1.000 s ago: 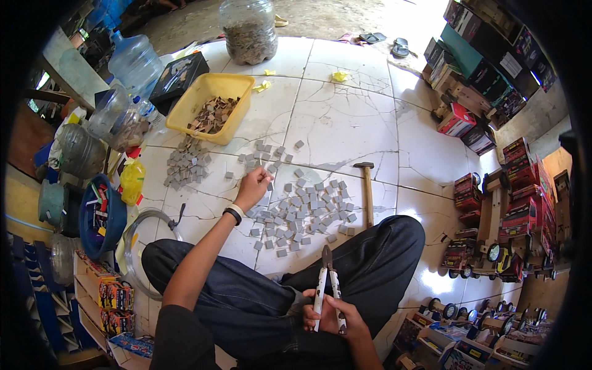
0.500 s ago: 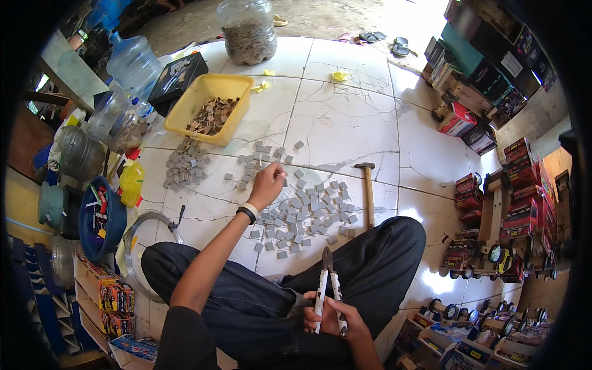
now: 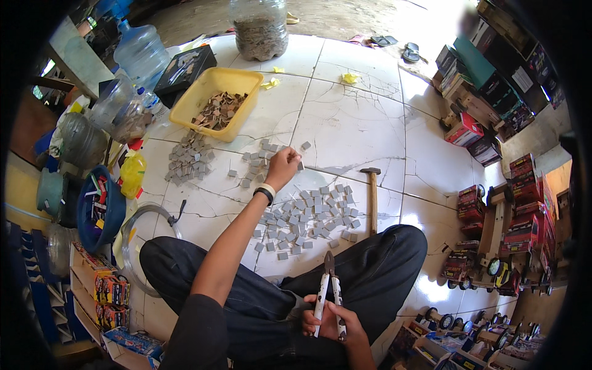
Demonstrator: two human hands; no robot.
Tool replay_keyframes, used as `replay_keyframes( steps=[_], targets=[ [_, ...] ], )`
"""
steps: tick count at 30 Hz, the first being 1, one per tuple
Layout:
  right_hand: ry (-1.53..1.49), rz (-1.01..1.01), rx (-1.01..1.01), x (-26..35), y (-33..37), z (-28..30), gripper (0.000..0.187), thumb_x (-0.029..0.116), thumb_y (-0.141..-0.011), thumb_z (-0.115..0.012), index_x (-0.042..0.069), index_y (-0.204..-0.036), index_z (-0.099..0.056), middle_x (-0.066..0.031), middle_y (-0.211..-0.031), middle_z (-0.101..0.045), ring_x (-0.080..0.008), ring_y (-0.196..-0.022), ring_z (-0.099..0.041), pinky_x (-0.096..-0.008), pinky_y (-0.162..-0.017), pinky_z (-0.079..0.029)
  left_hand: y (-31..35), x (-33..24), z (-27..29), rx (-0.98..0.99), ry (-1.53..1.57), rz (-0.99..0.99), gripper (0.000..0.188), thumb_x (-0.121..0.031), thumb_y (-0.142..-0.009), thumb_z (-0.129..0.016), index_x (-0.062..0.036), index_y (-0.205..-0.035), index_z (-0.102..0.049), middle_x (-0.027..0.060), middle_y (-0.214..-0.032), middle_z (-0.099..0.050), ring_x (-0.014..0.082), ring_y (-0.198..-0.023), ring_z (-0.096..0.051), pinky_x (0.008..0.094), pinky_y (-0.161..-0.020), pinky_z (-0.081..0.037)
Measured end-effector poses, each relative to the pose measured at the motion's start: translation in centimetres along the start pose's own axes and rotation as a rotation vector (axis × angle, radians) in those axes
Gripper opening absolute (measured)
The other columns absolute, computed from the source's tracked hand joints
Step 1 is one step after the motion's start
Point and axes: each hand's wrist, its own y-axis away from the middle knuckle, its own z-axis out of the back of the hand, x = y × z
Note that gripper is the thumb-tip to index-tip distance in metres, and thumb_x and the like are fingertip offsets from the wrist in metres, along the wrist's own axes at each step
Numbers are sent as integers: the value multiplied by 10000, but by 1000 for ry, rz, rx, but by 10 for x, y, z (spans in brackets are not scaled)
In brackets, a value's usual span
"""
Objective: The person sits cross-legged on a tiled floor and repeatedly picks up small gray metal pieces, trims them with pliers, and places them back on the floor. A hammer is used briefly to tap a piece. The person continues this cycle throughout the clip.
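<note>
My left hand reaches out over the floor with its fingertips pinched together. A small grey square piece is at those fingertips and appears gripped. Around it lie more such pieces: a loose cluster beside the hand, a wider spread nearer to me, and a denser heap on the left. Resting by my lap, my right hand is closed round pliers with black-spotted white handles. The pliers' jaws point away from me, and nothing shows between them.
A hammer lies right of the pieces. Beyond the left heap stands a yellow basin with brownish pieces. A blue tub and coiled clear hose are at left. Boxed goods and wheeled wooden toys crowd the right.
My left hand has moved slightly farther out and to the right, to a grey piece. My right hand still holds the pliers in place. The whole view has shifted slightly.
</note>
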Motion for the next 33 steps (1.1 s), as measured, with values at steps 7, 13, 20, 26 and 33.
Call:
replay_keyframes(
  steps=[7, 13, 20, 26, 33],
  targets=[
    [11, -1, -13, 1, 1, -2, 508, 411, -1091, -422, 83, -1479, -406, -87, -976, -514, -257, -976, -540, -440, -971, -428, 42, 28, 79, -759, -216, 311, 190, -177, -963, -594, 11, -985, -594, 215, -938, -696, 357, -905, -683, 446, -826, -512],
    [21, -5, -11, 2, 1, -4, 496, 403, -1095, -415, 83, -1474, -405, -84, -967, -519, -252, -971, -539, -438, -965, -435, 57, 53, 46, -620, 239, 161, 124, -92, -1037, -505, 21, -1084, -489, 309, -1447, -543, 309, -1263, -599, 374, -1060, -451],
    [9, 5, -23, 1, 3, -2, 489, 393, -1102, -411, 90, -1485, -396, -90, -972, -526, -257, -996, -551, -469, -974, -452, 25, 27, 43, -638, 335, 114, 142, -73, -1041, -512, 43, -1112, -473, 310, -1411, -566, 314, -1296, -589, 374, -1093, -440],
    [175, -111, -406, 14, -7, -36, 519, 229, -1035, -605, 75, -1478, -382, -106, -981, -581, -263, -952, -638, -503, -865, -596, 46, -81, 100, -258, 545, 136, 173, -145, -1075, -551, 19, -1131, -558, 167, -1038, -716, 194, -854, -741, 285, -685, -608],
    [1054, 405, -322, 47, -65, -82, 742, 96, -964, -645, 113, -1614, -289, -29, -900, -587, -167, -794, -604, -310, -751, -506, 146, -154, 118, -8, 364, 37, 213, -33, -980, -679, 26, -1185, -691, 49, -964, -705, 94, -831, -667, 238, -759, -558]
  ],
)
